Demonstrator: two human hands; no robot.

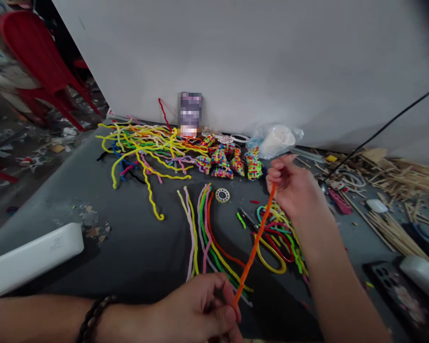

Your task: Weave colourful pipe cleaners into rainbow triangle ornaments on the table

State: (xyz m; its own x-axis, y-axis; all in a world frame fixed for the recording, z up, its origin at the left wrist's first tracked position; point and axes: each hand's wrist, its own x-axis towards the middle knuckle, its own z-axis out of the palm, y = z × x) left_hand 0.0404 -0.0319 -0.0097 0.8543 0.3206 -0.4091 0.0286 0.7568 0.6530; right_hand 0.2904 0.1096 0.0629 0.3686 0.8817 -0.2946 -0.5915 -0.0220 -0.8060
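Observation:
An orange pipe cleaner is stretched at a slant between my two hands. My left hand pinches its lower end close to the table's front. Its upper end is in the closed fingers of my right hand, above the table. Beneath it lie loose pipe cleaners in purple, yellow, green, pink and orange. Scissors with red and yellow handles rest under my right forearm, beside more coloured pipe cleaners. A small round disc with holes sits just beyond the loose strands.
Tangled yellow pipe cleaners spread at the back left, beside multicoloured woven pieces. A white roll in plastic stands against the wall. Thin wooden sticks and a phone lie right; a white device lies left.

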